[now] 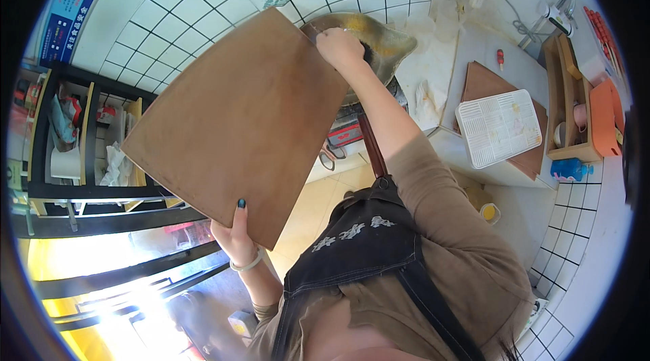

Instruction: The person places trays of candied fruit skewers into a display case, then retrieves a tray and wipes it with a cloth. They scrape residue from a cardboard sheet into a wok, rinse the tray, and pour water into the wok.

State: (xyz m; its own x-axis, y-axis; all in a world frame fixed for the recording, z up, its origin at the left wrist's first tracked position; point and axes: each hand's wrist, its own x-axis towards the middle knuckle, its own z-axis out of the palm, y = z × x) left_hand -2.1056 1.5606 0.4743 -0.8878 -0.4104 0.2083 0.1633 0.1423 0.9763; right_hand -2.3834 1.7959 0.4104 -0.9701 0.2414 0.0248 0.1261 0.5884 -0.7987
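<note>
My left hand (236, 236) grips the lower edge of a large flat brown board (238, 127), thumb on its face. The board is tilted and its upper right side reaches over a metal pan (403, 46) with a pouring lip. My right hand (343, 46) is curled beside the board's upper right edge, above the pan. A dark patch shows just past its fingers; I cannot tell whether it is something held or the pan's inside. Yellowish residue coats the pan's wall. The board hides part of the pan and the stove (348, 132) beneath it.
Scissors (332, 154) are by the stove. On the right counter a white ribbed plastic tray (500, 127) rests on brown sheets (480, 82). A crumpled cloth (429, 99), a wooden shelf (569, 122) and a blue bottle (569, 169) are nearby. Black-framed shelving (89, 132) stands left.
</note>
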